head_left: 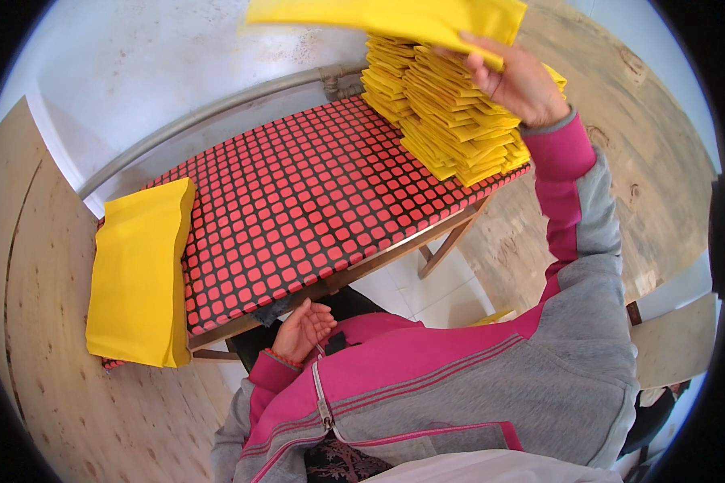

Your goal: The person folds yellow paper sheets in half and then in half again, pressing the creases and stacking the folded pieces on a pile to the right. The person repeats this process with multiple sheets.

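Observation:
My right hand [517, 80] is raised at the upper right, its fingers and thumb closed on the edge of a yellow folded sheet [395, 18]. The sheet stretches out to the left above tall stacks of similar yellow folded pieces [459, 105] at the table's far right end; whether they are paper or cloth I cannot tell. Low by my lap, near the table's front edge, my left hand [302, 330] is empty, with its fingers loosely curved and the palm turned up. A flat pile of larger yellow sheets [139, 274] lies at the table's left end, away from both hands.
A table with a red-and-black checked cover [298, 193] stands in front of me. Behind it a pipe [217, 113] runs along the white wall. Wooden boards flank the table, one on the left [24, 241] and one on the right [612, 161].

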### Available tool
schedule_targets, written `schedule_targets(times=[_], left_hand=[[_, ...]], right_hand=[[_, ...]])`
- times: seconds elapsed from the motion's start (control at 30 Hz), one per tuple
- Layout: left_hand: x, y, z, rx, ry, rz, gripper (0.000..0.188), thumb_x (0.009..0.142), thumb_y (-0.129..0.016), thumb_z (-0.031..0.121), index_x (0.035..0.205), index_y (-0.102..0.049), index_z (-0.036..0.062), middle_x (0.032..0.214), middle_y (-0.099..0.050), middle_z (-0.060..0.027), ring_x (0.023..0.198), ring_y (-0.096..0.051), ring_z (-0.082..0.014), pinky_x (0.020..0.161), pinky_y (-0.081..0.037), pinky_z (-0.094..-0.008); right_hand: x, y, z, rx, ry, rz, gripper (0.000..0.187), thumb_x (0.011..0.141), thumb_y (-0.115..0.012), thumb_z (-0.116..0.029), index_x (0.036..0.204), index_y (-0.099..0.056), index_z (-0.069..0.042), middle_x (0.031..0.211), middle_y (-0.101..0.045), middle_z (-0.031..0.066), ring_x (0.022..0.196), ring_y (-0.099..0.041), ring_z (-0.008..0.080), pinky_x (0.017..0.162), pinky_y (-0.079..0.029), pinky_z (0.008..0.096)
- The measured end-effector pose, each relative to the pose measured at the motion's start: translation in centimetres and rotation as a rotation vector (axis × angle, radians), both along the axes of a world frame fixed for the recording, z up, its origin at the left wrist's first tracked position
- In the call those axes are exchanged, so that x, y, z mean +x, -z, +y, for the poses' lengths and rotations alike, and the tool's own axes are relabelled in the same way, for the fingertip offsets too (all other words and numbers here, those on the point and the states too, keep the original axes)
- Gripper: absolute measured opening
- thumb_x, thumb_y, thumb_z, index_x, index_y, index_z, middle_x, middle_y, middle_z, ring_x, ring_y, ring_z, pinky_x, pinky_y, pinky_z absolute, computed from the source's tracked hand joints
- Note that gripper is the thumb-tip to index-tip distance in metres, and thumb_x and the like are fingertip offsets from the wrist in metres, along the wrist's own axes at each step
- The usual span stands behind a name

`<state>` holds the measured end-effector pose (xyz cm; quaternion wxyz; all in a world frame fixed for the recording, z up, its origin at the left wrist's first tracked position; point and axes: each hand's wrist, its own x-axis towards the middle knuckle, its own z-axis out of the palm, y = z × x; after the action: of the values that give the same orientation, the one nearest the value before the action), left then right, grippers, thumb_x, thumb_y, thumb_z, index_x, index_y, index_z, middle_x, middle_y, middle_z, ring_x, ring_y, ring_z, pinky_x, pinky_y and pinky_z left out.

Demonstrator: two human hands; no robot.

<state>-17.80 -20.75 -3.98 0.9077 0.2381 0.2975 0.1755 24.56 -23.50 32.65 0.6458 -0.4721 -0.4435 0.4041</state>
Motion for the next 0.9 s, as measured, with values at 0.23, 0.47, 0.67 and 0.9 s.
schedule_targets(times=[0.23,0.47,0.67,0.9], left_hand=[[-0.7,0.5,0.4,-0.001,0.012,-0.082,0.048,0.109,-0.048,0.044,0.112,-0.068,0.0,0.101,-0.074,-0.0141,0.101,-0.072,-0.0291,0.09,-0.057,-0.038],[-0.8,0.1,0.8,-0.009,0.014,-0.094,0.047,0.11,-0.047,0.043,0.113,-0.066,-0.0004,0.103,-0.074,-0.0135,0.101,-0.072,-0.0263,0.09,-0.056,-0.0345],[-0.9,0.4,1.7,-0.007,0.025,-0.08,0.048,0.109,-0.049,0.044,0.114,-0.069,0.0012,0.104,-0.074,-0.0133,0.104,-0.071,-0.028,0.092,-0.056,-0.0378],[-0.2,0.6,1.4,-0.006,0.015,-0.015,0.047,0.108,-0.05,0.045,0.112,-0.069,0.0017,0.102,-0.074,-0.0128,0.101,-0.071,-0.0269,0.09,-0.057,-0.0371]], right_hand=[[10.5,-2.3,3.1,0.043,-0.033,0.207,0.04,0.11,-0.043,-0.01,0.143,-0.042,0.013,0.136,-0.061,0.0255,0.1,-0.072,0.0148,0.083,-0.064,0.0199],[15.6,0.5,4.1,0.006,0.182,0.304,0.036,0.11,-0.044,-0.01,0.137,-0.044,0.013,0.134,-0.062,0.0266,0.102,-0.072,0.0173,0.087,-0.064,0.0223],[15.9,0.8,3.1,-0.011,0.004,0.39,0.038,0.11,-0.046,-0.013,0.138,-0.044,0.013,0.134,-0.061,0.029,0.107,-0.071,0.0217,0.089,-0.064,0.0256],[12.6,1.3,0.6,0.007,-0.023,0.311,0.053,0.108,-0.053,-0.03,0.137,-0.044,0.015,0.131,-0.06,0.0327,0.107,-0.072,0.0238,0.089,-0.064,0.0271]])
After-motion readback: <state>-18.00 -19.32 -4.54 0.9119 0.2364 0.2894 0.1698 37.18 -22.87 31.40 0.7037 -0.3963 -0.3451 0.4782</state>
